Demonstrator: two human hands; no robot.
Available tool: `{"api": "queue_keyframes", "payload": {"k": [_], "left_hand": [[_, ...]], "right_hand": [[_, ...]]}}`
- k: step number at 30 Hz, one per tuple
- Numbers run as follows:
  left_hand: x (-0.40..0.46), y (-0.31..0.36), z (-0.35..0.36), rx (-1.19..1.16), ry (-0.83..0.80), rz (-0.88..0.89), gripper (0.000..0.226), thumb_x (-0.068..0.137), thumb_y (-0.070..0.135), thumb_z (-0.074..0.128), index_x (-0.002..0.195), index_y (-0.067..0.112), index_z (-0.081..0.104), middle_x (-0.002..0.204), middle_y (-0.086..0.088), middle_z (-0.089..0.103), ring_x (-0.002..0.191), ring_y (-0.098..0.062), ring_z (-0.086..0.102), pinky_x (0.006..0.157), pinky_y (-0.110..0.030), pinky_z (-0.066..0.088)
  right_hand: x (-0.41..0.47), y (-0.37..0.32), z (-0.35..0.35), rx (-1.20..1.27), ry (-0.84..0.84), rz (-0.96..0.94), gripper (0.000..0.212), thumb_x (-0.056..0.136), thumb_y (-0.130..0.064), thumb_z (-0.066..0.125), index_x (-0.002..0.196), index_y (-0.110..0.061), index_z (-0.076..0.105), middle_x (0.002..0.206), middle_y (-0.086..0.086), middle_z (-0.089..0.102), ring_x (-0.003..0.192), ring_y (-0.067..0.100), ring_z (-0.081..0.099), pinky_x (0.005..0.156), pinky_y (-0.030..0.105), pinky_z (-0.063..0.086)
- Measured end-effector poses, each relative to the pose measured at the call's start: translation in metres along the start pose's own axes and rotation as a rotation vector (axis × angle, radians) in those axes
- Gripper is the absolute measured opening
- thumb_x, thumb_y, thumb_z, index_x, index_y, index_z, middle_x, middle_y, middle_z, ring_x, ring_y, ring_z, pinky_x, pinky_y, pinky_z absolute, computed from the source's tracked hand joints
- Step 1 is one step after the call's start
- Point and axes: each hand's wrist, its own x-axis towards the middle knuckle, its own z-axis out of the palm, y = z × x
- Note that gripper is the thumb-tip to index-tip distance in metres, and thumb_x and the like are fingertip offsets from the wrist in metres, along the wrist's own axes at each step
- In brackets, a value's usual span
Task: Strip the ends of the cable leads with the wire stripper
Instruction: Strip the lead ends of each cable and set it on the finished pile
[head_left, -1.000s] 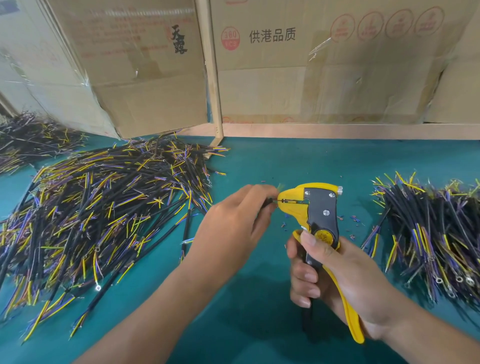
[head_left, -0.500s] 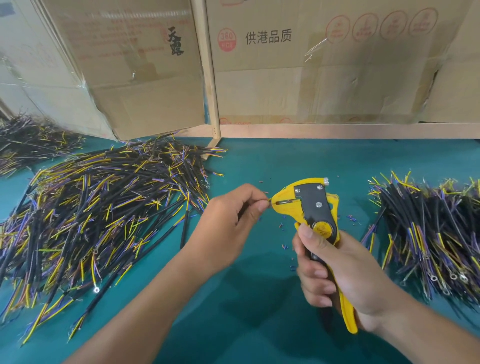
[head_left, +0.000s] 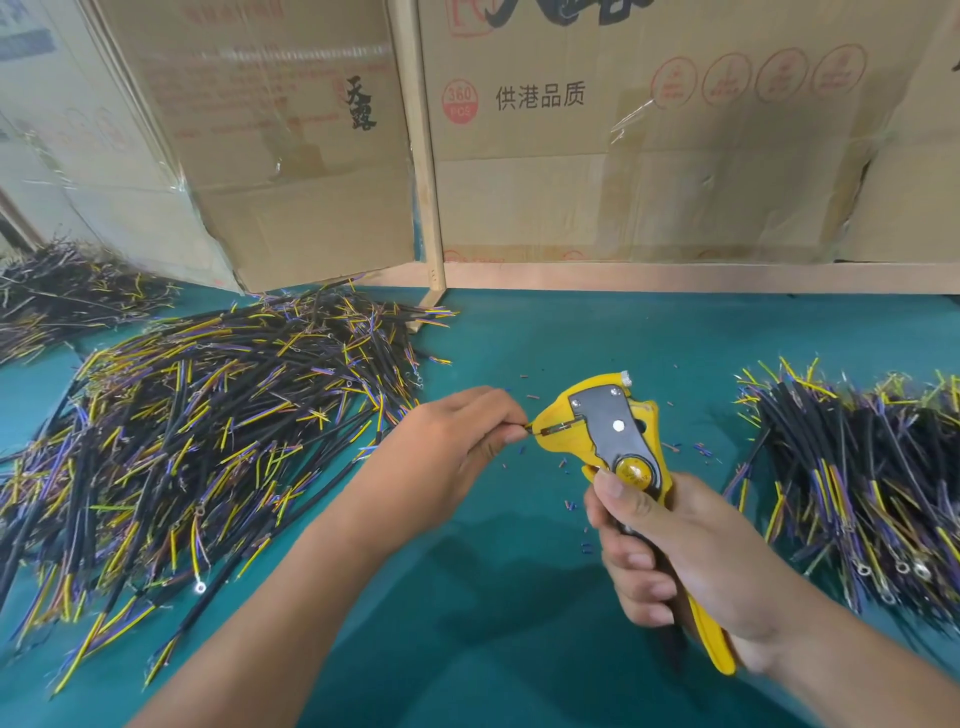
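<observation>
My right hand (head_left: 685, 561) grips the handles of a yellow and black wire stripper (head_left: 608, 431), its jaws pointing left. My left hand (head_left: 447, 457) pinches a thin cable lead (head_left: 529, 427) whose end sits in the stripper's jaws; most of the lead is hidden inside my fingers. A large pile of black cables with yellow and purple leads (head_left: 208, 426) lies on the left of the teal table (head_left: 519, 623). A second cable pile (head_left: 872, 478) lies on the right.
Cardboard boxes (head_left: 623, 156) stand along the back behind a wooden rail (head_left: 675, 278). A third cable heap (head_left: 62, 291) lies at the far left. Small bits of stripped insulation (head_left: 571, 504) are scattered around the stripper.
Both hands and the stripper have shifted slightly left and up in view. The stripper handles have been squeezed closer together. The lead stays in the jaws.
</observation>
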Motion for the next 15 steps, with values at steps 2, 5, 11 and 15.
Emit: {"api": "queue_keyframes", "payload": {"k": [2, 5, 11, 15], "left_hand": [[0.0, 0.0, 0.003, -0.001, -0.047, 0.017, 0.018, 0.102, 0.017, 0.051, 0.096, 0.005, 0.063, 0.084, 0.001, 0.059, 0.074, -0.021, 0.054, 0.068, -0.032, 0.046], [-0.004, -0.024, -0.014, 0.102, 0.01, -0.02, 0.016, 0.1, 0.014, 0.052, 0.094, 0.005, 0.065, 0.082, 0.0, 0.061, 0.073, -0.013, 0.054, 0.067, -0.025, 0.043], [-0.006, -0.03, -0.021, 0.088, 0.16, -0.13, 0.015, 0.099, 0.015, 0.053, 0.094, 0.005, 0.062, 0.083, -0.001, 0.061, 0.076, -0.013, 0.053, 0.074, -0.016, 0.041], [-0.004, -0.021, -0.013, 0.07, 0.186, -0.079, 0.012, 0.098, 0.013, 0.054, 0.097, 0.005, 0.064, 0.088, 0.0, 0.062, 0.08, -0.012, 0.054, 0.077, -0.012, 0.04]], "right_hand": [[-0.001, 0.001, 0.001, -0.039, 0.001, 0.008, 0.044, 0.073, -0.057, 0.077, 0.071, -0.015, 0.062, 0.059, 0.004, 0.032, 0.042, 0.016, 0.028, 0.041, 0.023, 0.032], [-0.002, -0.007, -0.012, 0.001, 0.053, -0.045, 0.035, 0.076, -0.04, 0.084, 0.066, -0.017, 0.059, 0.058, 0.004, 0.029, 0.041, 0.014, 0.026, 0.04, 0.022, 0.03], [0.001, -0.018, -0.027, 0.243, 0.098, -0.127, 0.022, 0.08, -0.028, 0.072, 0.075, -0.008, 0.066, 0.058, 0.005, 0.031, 0.043, 0.016, 0.032, 0.04, 0.029, 0.036], [0.005, 0.003, -0.015, 0.224, -0.092, -0.04, 0.035, 0.084, -0.025, 0.069, 0.103, 0.004, 0.07, 0.07, 0.012, 0.044, 0.061, 0.026, 0.046, 0.062, 0.038, 0.049]]}}
